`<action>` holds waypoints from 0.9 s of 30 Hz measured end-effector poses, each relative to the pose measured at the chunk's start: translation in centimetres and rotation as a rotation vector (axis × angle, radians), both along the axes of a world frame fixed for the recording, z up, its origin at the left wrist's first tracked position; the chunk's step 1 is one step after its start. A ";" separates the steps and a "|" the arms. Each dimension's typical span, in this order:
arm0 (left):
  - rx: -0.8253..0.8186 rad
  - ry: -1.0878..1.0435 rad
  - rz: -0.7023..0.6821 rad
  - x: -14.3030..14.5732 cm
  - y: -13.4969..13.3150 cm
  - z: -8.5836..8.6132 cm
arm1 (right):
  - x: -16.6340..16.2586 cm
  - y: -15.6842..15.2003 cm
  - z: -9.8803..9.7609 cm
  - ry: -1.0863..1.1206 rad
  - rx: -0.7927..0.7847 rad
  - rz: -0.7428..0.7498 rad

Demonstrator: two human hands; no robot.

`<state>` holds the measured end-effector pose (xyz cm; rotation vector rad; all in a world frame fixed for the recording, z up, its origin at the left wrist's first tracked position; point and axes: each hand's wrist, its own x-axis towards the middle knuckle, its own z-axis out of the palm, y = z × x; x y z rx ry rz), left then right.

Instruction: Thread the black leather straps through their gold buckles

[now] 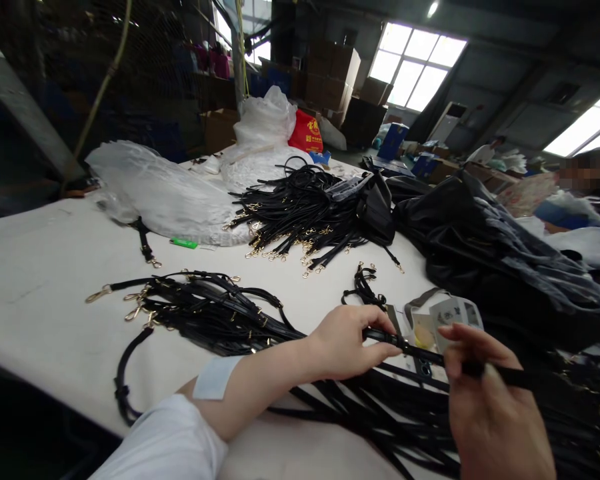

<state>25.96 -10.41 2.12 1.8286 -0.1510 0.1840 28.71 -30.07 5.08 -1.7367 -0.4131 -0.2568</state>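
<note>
A black strap [423, 353] with a small metal fitting runs between my two hands above the table. My left hand [353, 341] pinches it near the fitting with thumb and fingertips. Farther right, my right hand [490, 387] has its fingers closed around the same strap; it is slightly blurred. Under and left of my left forearm lies a bundle of black straps [205, 310] with gold-coloured snap hooks at the left end. More long black straps [350, 407] stretch below both hands toward the right, where gold hardware shows.
Another heap of black straps [300, 207] lies at the back of the white table [40, 267]. Clear plastic bags [165, 193] are left of it, with a green item [184, 243] in front. A black bag pile [485, 247] stands right. Another person [486, 152] is far behind.
</note>
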 end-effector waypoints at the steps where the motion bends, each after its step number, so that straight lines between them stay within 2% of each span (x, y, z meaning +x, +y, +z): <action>1: -0.012 0.003 -0.014 0.1 0.0 -0.1 | 0.0 -0.3 0.1 0.012 -0.046 0.009; 3: -0.047 0.013 -0.041 0.2 -0.1 -0.3 | -0.1 -0.8 0.0 0.022 -0.115 0.021; 7: -0.155 -0.010 -0.060 0.1 -0.5 -0.2 | 0.2 -1.0 -0.7 -0.026 -0.154 0.020; 14: -0.310 -0.094 -0.028 -0.3 -0.7 0.5 | 2.2 -1.7 -1.4 -0.018 -0.408 0.095; 19: -0.328 -0.038 -0.014 -0.4 -0.9 0.3 | 2.3 -1.9 -1.3 -0.020 -0.424 0.073; 24: -0.322 -0.056 -0.034 -0.3 -1.1 0.0 | 2.0 -1.2 -1.4 -0.018 -0.420 0.160; 27: -0.245 -0.095 0.024 -0.4 -1.0 0.2 | 1.7 -0.7 -1.7 -0.011 -0.391 0.202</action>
